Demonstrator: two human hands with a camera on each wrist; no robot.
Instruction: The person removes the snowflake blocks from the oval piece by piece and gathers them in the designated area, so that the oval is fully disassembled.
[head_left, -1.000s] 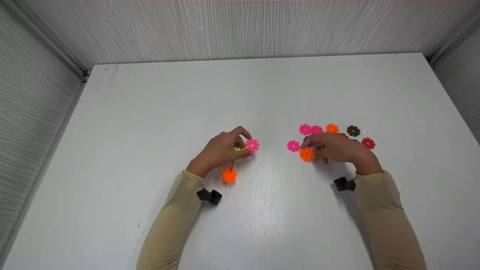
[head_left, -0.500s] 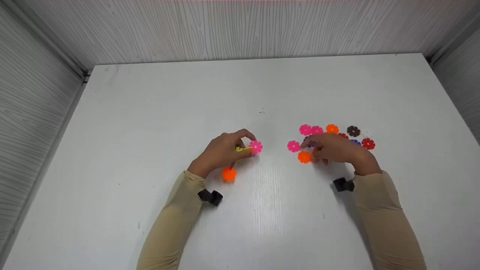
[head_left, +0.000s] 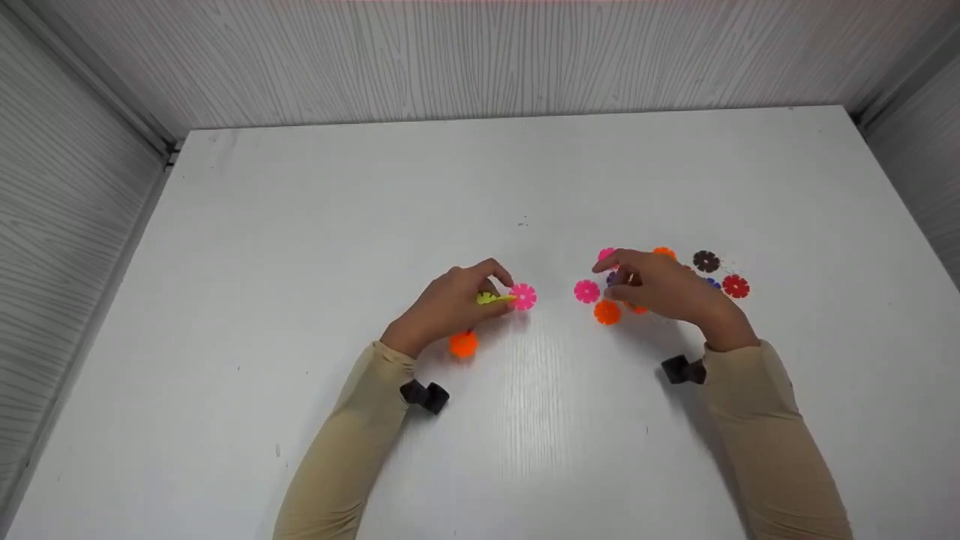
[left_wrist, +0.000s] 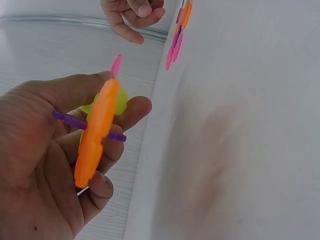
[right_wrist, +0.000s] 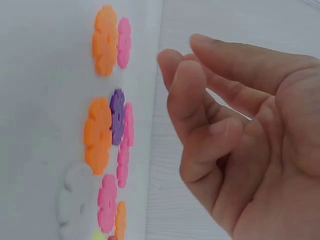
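Note:
My left hand holds a joined piece made of flower-shaped, notched plastic discs. On it show a pink disc, a yellow disc, an orange disc and a purple disc. Thumb and fingers pinch it around the yellow part, clear of the tabletop in the left wrist view. My right hand hovers over the loose discs, fingers loosely bent and holding nothing. Just left of its fingertips lie a loose orange disc and a loose pink disc.
More loose discs lie under and beyond the right hand, among them a dark brown disc, a red disc and a clear disc. The white table meets a grey wood-grain panel at the back.
My right hand has let go of the orange disc, which now lies on the table, and its thumb and forefinger have parted. My left hand has shifted slightly right with the joined discs.

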